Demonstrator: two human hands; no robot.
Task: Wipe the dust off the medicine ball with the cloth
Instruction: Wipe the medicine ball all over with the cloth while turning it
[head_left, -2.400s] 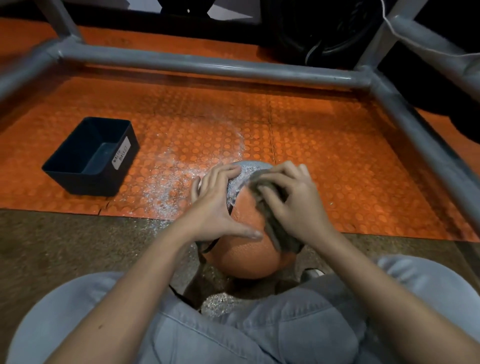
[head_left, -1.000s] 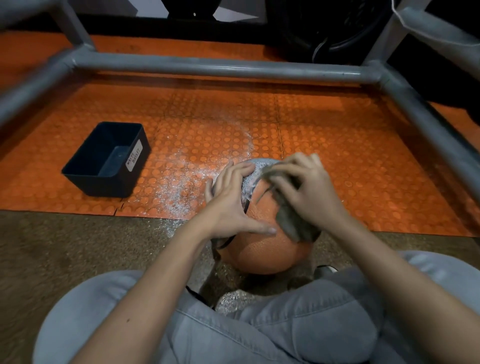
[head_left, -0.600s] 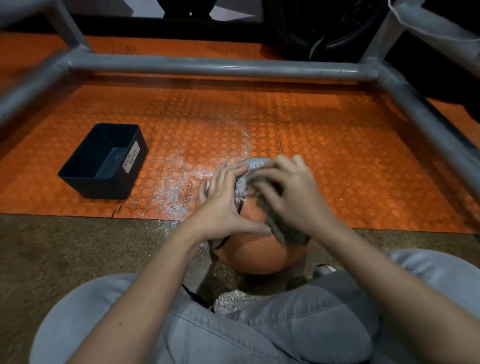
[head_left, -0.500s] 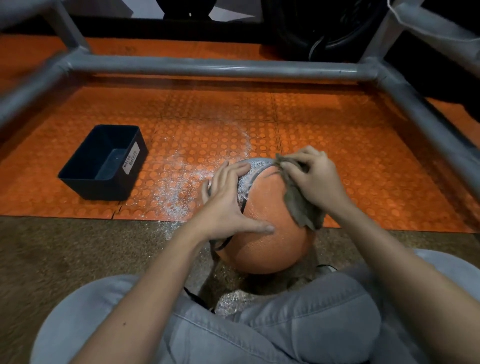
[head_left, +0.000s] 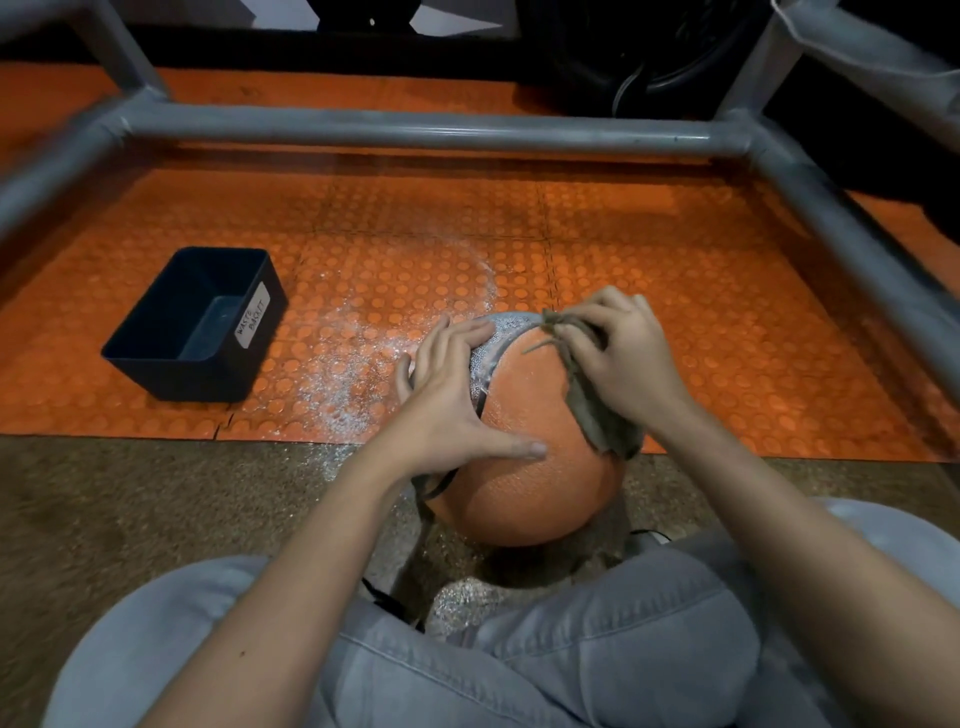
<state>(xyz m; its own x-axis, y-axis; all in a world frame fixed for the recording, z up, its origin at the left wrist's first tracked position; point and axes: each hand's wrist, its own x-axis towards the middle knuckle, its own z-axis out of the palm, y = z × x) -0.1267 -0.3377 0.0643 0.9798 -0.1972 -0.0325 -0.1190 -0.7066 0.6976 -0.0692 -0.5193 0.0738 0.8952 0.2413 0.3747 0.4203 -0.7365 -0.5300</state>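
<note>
An orange textured medicine ball (head_left: 535, 467) sits on the floor between my knees; its far top still carries a grey dusty patch (head_left: 498, 338). My left hand (head_left: 452, 405) lies flat on the ball's upper left, fingers spread, thumb stretched across the orange surface. My right hand (head_left: 618, 358) grips a grey-brown cloth (head_left: 597, 415) and presses it against the ball's upper right side. The cloth hangs down under my palm.
A dark blue bin labelled waste basket (head_left: 197, 322) stands on the orange studded mat (head_left: 675, 291) at the left. White dust (head_left: 353, 364) lies scattered on the mat beside the ball. A grey pipe frame (head_left: 415, 127) crosses overhead and runs along both sides.
My right hand has swept the cloth from the ball's near centre up and to the right, uncovering more clean orange surface. My left hand has stayed in place on the ball.
</note>
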